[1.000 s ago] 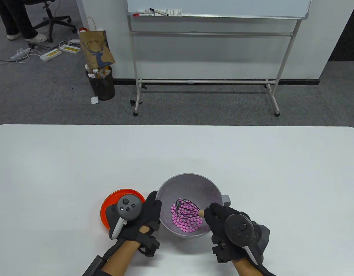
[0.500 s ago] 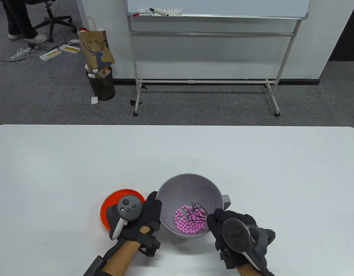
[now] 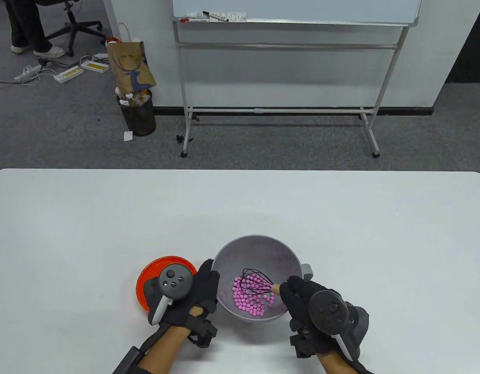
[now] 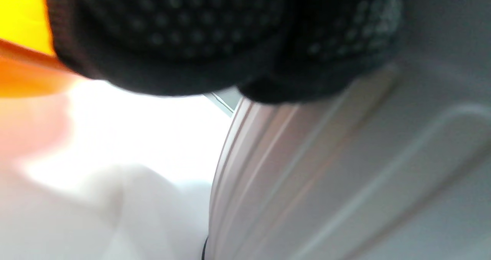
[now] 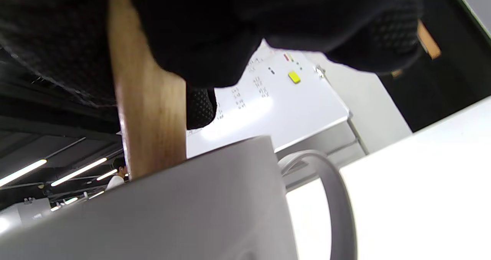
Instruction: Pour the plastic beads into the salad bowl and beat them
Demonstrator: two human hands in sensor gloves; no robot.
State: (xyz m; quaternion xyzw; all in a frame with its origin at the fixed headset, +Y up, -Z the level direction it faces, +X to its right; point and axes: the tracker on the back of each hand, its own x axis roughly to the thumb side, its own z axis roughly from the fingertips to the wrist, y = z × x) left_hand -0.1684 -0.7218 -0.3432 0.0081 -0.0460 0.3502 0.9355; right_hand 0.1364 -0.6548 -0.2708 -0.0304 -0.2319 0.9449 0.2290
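Right hand [image 3: 306, 302] grips the whisk [image 3: 257, 281] by its wooden handle, wires among pink beads [image 3: 249, 298] inside the salad bowl [image 3: 263, 249]. Left hand [image 3: 199, 290] lies with straight fingers against the bowl's left wall.

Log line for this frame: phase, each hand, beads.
phase: beating | left hand: steadies bowl | right hand: grips whisk in bowl | beads: in bowl | orange dish: left of bowl

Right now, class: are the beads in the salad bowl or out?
In: pink beads lie inside the grey salad bowl.
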